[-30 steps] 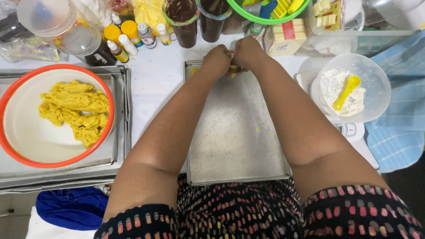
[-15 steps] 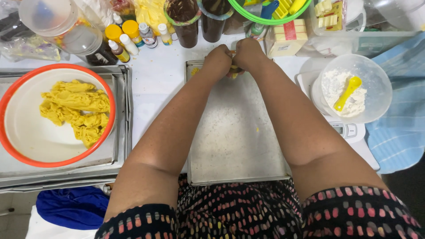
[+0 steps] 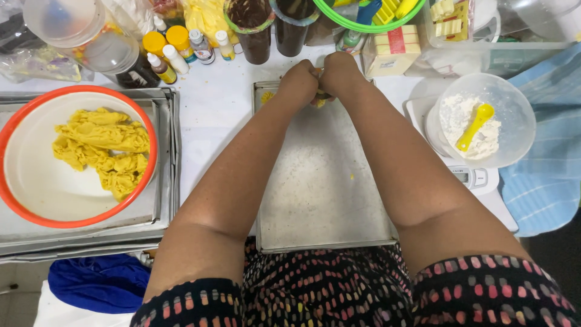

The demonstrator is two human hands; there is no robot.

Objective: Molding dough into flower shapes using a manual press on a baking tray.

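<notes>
Your left hand (image 3: pixel 298 82) and right hand (image 3: pixel 339 74) met at the far edge of the metal tray (image 3: pixel 327 194), fingers curled tight together around a small piece of yellow dough (image 3: pixel 319 102), mostly hidden between them. More yellow dough lay in the orange-rimmed bowl (image 3: pixel 24 127) at the left. At the right, a clear bowl of flour (image 3: pixel 514 109) held a yellow spoon (image 3: pixel 475 125).

Yellow dough piece pinched between both hands

The small lump of yellow dough (image 3: pixel 319 97) sits squeezed between the left hand (image 3: pixel 298 82) and right hand (image 3: pixel 340 74), mostly hidden, only bits showing below the knuckles, over the far edge of the floured metal tray (image 3: pixel 321 181).
</notes>
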